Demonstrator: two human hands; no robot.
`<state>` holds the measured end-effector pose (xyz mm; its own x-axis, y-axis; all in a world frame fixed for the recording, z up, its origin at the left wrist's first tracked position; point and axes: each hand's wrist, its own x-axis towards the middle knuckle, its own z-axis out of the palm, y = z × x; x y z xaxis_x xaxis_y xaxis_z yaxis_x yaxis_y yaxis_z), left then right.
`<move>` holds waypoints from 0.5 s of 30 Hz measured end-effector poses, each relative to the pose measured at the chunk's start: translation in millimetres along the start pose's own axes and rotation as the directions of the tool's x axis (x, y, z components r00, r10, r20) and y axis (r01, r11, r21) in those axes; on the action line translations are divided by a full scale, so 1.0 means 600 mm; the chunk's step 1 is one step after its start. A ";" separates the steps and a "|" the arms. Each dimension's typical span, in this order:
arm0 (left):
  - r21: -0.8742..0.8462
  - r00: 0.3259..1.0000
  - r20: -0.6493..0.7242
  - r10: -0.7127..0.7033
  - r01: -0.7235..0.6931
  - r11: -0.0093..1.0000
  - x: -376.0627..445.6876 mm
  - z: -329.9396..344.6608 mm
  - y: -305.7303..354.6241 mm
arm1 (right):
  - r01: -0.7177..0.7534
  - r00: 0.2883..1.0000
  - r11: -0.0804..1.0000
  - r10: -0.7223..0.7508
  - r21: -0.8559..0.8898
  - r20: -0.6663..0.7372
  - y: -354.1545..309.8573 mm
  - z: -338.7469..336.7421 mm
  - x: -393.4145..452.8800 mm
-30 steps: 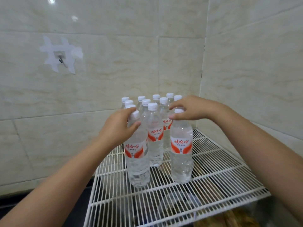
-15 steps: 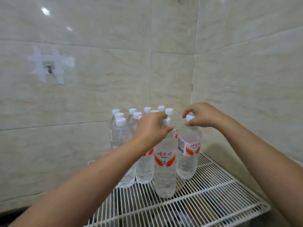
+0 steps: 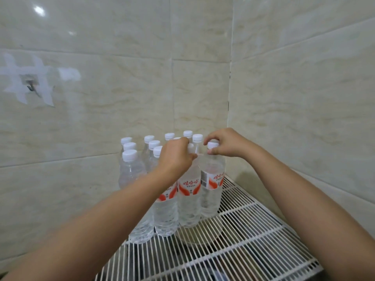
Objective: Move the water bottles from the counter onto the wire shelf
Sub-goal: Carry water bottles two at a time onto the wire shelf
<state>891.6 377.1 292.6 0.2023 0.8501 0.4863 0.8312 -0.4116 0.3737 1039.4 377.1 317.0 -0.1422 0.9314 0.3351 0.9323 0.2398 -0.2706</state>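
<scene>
Several clear water bottles with white caps and red-and-white labels stand upright in a cluster on the white wire shelf (image 3: 253,230), packed into the corner of the tiled walls. My left hand (image 3: 175,157) grips the neck of a front bottle (image 3: 188,197) that stands on the shelf. My right hand (image 3: 227,144) pinches the cap of the rightmost bottle (image 3: 212,185), which also rests on the wires. The left hand hides the cap of its bottle. A further bottle (image 3: 132,171) stands at the left edge of the group.
Beige marble tiles close in the shelf at the back and right. A metal hook with white tape (image 3: 30,86) is stuck on the left wall. The front and right parts of the shelf are bare wire; dim shapes show below it.
Both hands have carried their bottles back and right, from the front of the shelf into the cluster by the corner. The view has tilted upward.
</scene>
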 end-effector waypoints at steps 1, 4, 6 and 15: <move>0.008 1.000 -0.009 -0.001 0.001 1.000 0.001 0.002 -0.002 | 0.008 1.000 1.000 -0.008 0.010 0.003 -0.001 0.004 0.005; 0.079 1.000 -0.016 0.021 -0.020 0.997 0.005 0.006 -0.007 | 0.037 0.999 0.999 -0.038 0.034 0.021 -0.002 0.011 0.019; 0.165 0.999 -0.005 0.049 -0.047 0.985 0.008 0.008 -0.008 | 0.037 0.999 0.998 -0.039 0.046 0.028 -0.001 0.014 0.025; 0.419 0.991 0.071 0.114 -0.133 0.898 0.014 0.023 -0.010 | -0.040 0.994 0.995 0.049 0.089 -0.103 -0.002 0.042 0.026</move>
<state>895.5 391.0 283.7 0.3315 0.8189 0.4686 0.9368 -0.3447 -0.0604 1027.6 398.4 299.6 -0.0619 0.9089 0.4125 0.9042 0.2260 -0.3625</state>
